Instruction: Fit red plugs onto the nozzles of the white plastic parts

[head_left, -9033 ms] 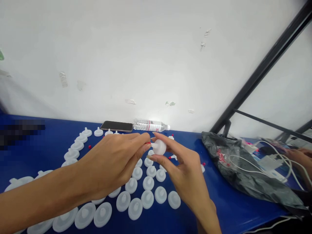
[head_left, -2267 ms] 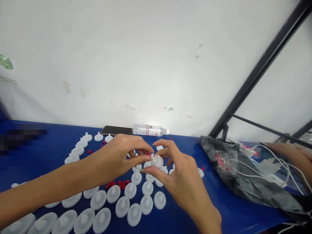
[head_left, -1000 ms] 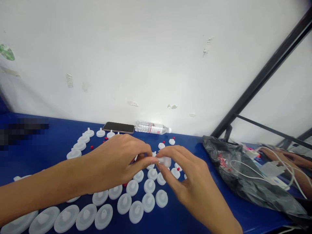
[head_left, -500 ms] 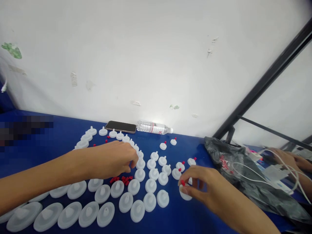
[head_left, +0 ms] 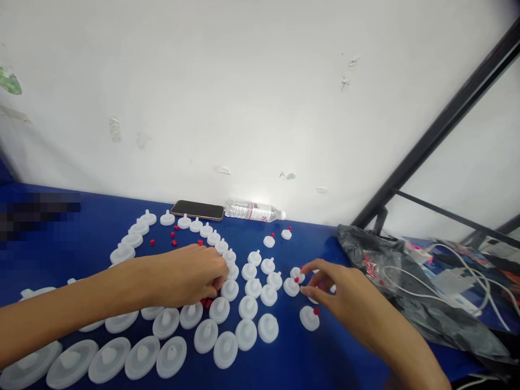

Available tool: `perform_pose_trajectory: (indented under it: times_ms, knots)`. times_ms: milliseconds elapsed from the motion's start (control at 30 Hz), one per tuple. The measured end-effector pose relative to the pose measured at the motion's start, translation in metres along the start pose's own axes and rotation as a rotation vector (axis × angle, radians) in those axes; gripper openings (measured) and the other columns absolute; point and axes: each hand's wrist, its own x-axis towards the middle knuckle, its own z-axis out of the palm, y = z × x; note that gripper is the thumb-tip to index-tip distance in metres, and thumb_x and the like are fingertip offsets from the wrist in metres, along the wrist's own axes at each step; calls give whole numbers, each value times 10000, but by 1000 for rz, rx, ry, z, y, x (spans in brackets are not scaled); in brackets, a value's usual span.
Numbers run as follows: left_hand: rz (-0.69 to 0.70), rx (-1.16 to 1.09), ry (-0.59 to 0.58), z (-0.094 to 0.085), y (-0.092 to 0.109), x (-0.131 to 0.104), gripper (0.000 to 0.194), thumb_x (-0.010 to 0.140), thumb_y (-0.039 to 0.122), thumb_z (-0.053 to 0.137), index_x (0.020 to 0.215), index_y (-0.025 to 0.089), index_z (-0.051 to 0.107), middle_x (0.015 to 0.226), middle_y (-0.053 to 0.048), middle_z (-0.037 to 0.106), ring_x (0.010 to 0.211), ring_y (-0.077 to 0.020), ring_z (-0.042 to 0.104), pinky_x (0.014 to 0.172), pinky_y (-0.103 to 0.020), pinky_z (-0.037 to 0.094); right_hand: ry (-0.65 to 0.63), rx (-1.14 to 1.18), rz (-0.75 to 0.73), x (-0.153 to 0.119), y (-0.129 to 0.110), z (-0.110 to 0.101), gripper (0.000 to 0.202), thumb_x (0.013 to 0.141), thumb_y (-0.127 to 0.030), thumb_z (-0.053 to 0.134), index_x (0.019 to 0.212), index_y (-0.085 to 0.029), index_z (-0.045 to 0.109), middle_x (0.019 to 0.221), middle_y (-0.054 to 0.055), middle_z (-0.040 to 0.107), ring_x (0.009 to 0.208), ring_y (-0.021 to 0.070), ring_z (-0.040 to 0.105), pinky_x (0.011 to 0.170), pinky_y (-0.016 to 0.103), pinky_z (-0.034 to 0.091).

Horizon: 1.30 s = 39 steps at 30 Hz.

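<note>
My left hand (head_left: 190,275) is bent down over small red caps (head_left: 208,303), its fingers pressed together; what they hold, if anything, is hidden. Around it stand many white discs (head_left: 171,356) with short spouts. On the right, my right hand (head_left: 331,284) hovers with thumb and forefinger apart, holding nothing, beside a white disc with a red cap (head_left: 291,286). Another red-capped disc (head_left: 309,318) lies tilted just below that hand. Two more capped discs (head_left: 268,241) are farther back.
A phone (head_left: 197,209) and a plastic bottle (head_left: 254,210) lie along the wall. To the right are a dark plastic bag (head_left: 430,319), a clear bag of red caps (head_left: 376,265) and white cables (head_left: 450,254). A black metal bar slants across the right side.
My right hand has let go of the red-capped disc and moved up from it, fingers parted. My left hand has moved slightly down, closer over the red caps. The view has shifted slightly.
</note>
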Motion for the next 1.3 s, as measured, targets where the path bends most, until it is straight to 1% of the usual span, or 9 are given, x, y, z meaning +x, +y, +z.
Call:
perform_pose_trajectory:
  times_ms: [200,367,500,633,733,867,1033,1133,1300]
  knots:
    - [-3,120,13,0,4,0,226,905,70,591,746,202,682,789,-60,725,709,-234,665,608,-344,358,-38,-89,-93,23,-8,16,263,944,-261,686,1143,-277,857,961,37,835,787,226,749,701,337,533]
    - [-75,194,53,-8,4,3,119,879,116,579,823,192,651,842,-77,710,695,-240,636,596,-345,351,-117,-176,-66,25,-23,19,188,966,-203,687,1005,-284,852,971,26,819,807,219,738,707,323,483]
    - [-107,212,82,-16,6,4,83,859,137,574,852,204,622,853,-70,710,698,-227,622,594,-332,356,-33,-160,-113,20,-27,14,192,1019,-229,636,939,-276,804,981,14,803,876,229,731,720,326,473]
    - [-100,156,125,-18,7,4,93,842,140,600,815,224,569,818,-44,696,676,-209,606,590,-318,351,17,-124,-111,22,-18,14,151,1010,-283,675,1052,-286,820,1016,18,811,849,227,723,747,348,486]
    - [-86,114,135,-18,6,5,161,807,92,603,740,227,546,732,-19,663,633,-194,580,568,-309,326,-66,-153,-73,25,-15,18,175,952,-280,756,1100,-306,844,1059,27,816,895,244,735,768,354,487]
    - [-28,118,170,-17,5,8,220,841,60,591,688,214,556,665,1,634,605,-171,554,563,-304,309,-133,-185,-30,26,-17,19,128,962,-215,727,933,-286,829,974,26,804,891,245,732,750,349,459]
    - [125,56,316,-13,3,8,218,994,157,581,946,233,780,883,-11,748,729,-157,663,645,-296,407,-5,95,-147,22,-14,18,130,1084,-364,563,1014,-272,622,1165,48,779,955,239,735,817,364,507]
    - [183,7,401,-13,5,6,241,1059,228,564,1115,262,796,998,0,772,826,-153,691,722,-283,456,19,293,-177,18,-16,18,175,1129,-432,470,1038,-284,495,1281,71,759,1002,230,736,886,378,528]
    - [230,-102,488,-16,14,5,225,1071,268,597,1171,276,799,941,28,765,720,-109,650,658,-247,443,43,341,-267,10,-35,16,174,1145,-422,462,1106,-286,562,1176,22,742,937,188,695,820,322,517]
